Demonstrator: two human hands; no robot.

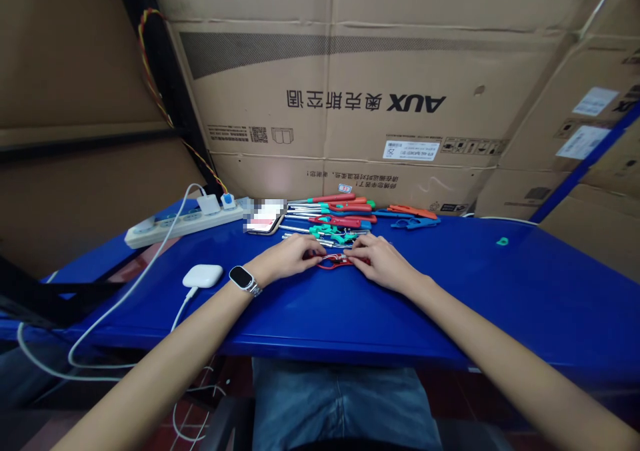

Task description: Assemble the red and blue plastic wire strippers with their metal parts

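Note:
A red lighter handle shell lies on the blue tabletop in front of me, with thin wire and small pale parts showing inside it. My left hand, a watch on its wrist, pinches the shell's left end. At the other end, my right hand has its fingers closed on the shell and its inner parts; its fingertips cover some of them. Just beyond my hands are green plastic parts and metal pieces. Behind those lie several long-necked lighters with red handles, their metal tubes pointing left.
Orange shells and blue shells lie back right, a small green piece farther right. On the left are a phone, power strip, white earphone case and cables. A cardboard wall stands behind.

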